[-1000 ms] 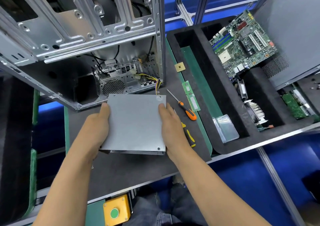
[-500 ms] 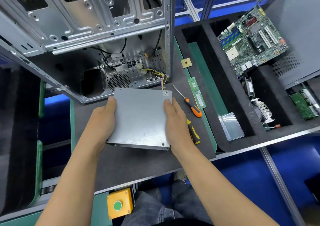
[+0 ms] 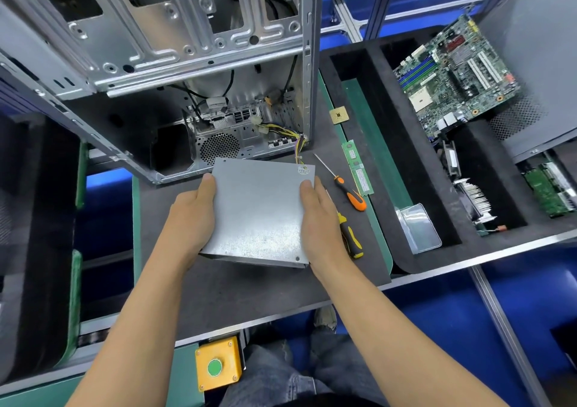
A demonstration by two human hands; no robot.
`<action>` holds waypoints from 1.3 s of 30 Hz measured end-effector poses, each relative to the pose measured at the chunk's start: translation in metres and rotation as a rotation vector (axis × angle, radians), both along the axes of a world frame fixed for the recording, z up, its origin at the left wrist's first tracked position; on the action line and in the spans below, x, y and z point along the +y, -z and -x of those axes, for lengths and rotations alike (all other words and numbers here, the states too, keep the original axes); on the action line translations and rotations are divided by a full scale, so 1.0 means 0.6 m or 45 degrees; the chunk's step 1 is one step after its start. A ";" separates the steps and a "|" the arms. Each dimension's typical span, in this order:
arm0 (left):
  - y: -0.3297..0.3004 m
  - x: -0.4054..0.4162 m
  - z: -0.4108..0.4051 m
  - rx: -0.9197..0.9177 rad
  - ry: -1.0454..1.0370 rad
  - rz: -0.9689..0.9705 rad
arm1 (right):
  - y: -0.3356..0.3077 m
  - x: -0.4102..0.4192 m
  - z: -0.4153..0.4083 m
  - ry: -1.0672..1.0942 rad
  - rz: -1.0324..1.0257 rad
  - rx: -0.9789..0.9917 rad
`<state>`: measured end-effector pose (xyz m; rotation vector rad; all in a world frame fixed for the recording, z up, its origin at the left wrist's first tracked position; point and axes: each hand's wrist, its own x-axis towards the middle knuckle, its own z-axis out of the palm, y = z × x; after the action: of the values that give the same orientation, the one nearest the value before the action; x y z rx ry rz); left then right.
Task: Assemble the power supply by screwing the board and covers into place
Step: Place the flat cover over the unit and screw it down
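Holding the power supply (image 3: 259, 213) at centre frame, my left hand (image 3: 190, 216) and right hand (image 3: 321, 219) clasp its side edges, thumbs laid flat on the cover, other fingers hidden beneath. It sits by the computer case (image 3: 175, 63); yellow wires (image 3: 290, 135) run inside. Screwdrivers (image 3: 346, 188) lie unused at right: fastening seems pending. Compared with earlier, the box lies slightly closer to the case.
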<state>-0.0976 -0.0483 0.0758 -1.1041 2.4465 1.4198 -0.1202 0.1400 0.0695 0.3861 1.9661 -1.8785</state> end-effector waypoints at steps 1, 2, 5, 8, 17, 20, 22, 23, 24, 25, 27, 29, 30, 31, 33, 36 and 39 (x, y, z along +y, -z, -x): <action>-0.002 0.000 -0.001 0.001 0.010 0.014 | 0.001 0.000 -0.001 0.000 0.001 0.007; -0.003 0.000 -0.002 0.003 0.027 0.028 | 0.002 0.001 -0.001 -0.001 0.003 0.010; -0.004 0.001 -0.003 0.008 0.082 0.084 | 0.005 0.002 -0.005 0.001 0.021 -0.007; -0.008 0.006 0.002 0.043 0.095 0.102 | 0.006 0.002 -0.008 0.035 0.053 -0.002; -0.007 -0.007 0.005 0.027 0.093 0.073 | -0.002 -0.009 -0.014 0.050 -0.014 0.011; -0.005 -0.012 0.003 0.030 0.083 0.048 | -0.005 -0.010 -0.016 0.050 -0.004 0.012; -0.005 -0.013 0.003 0.037 0.081 0.070 | -0.006 -0.010 -0.017 0.041 -0.005 0.014; -0.005 -0.014 0.005 0.038 0.087 0.073 | -0.006 -0.010 -0.018 0.044 -0.014 0.035; -0.005 -0.015 0.006 0.036 0.085 0.070 | -0.005 -0.010 -0.019 0.048 -0.021 0.044; -0.005 -0.015 0.006 0.036 0.081 0.065 | -0.006 -0.010 -0.021 0.055 -0.027 0.038; -0.002 -0.017 0.003 0.043 0.080 0.053 | -0.005 -0.013 -0.020 0.064 -0.028 0.038; -0.002 -0.016 0.003 0.052 0.087 0.052 | -0.005 -0.014 -0.019 0.062 -0.041 0.045; -0.003 -0.016 0.002 0.048 0.093 0.050 | -0.004 -0.014 -0.019 0.063 -0.052 0.045; -0.004 -0.015 0.003 0.039 0.099 0.039 | -0.002 -0.014 -0.018 0.065 -0.061 0.045; -0.006 -0.018 0.003 0.022 0.088 0.023 | -0.003 -0.016 -0.017 0.064 -0.054 0.024; -0.006 -0.020 0.007 0.018 0.076 0.034 | -0.007 -0.019 -0.019 0.055 -0.043 -0.006; -0.006 -0.019 0.003 -0.025 0.029 -0.110 | -0.006 -0.018 -0.023 0.043 -0.068 0.030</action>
<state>-0.0994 -0.0599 0.0793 -1.0636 2.3527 1.4859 -0.1065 0.1290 0.0729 0.4174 2.0408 -1.8621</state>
